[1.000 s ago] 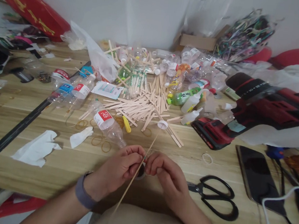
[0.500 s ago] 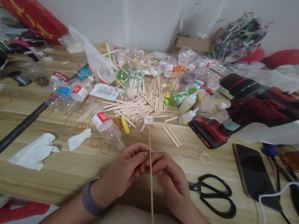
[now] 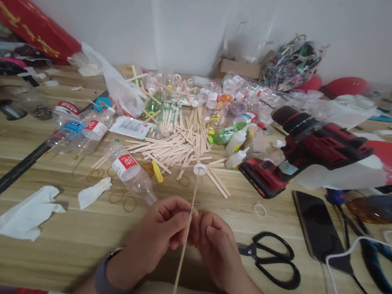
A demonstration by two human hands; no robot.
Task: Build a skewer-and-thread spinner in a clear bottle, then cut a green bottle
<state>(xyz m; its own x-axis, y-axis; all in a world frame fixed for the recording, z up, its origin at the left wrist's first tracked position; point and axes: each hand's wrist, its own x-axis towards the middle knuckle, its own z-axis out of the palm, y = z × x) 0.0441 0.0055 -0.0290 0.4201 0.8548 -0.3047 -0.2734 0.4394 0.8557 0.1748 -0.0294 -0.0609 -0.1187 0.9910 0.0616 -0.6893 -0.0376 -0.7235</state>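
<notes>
My left hand (image 3: 160, 231) and my right hand (image 3: 216, 243) meet near the table's front edge, both pinched round a thin wooden skewer (image 3: 183, 252). The skewer stands almost upright in the picture, its near end running down past my wrists. A white bottle cap (image 3: 200, 169) sits on its far end. A small green bit shows on the skewer where my fingertips meet. A grey band circles my left wrist. A clear plastic bottle with a red label (image 3: 131, 176) lies just left of my hands.
A heap of flat wooden sticks (image 3: 178, 145) and small bottles fills the table's middle. A red cordless drill (image 3: 307, 148) lies at the right, with a dark phone (image 3: 314, 230) and black scissors (image 3: 270, 260) nearer me. Rubber bands (image 3: 121, 199) and white tissue (image 3: 26, 214) lie at the left.
The skewer has swung from a slant to nearly upright between my fingers, and the white cap now sits on its far end. My view has shifted slightly to the right.
</notes>
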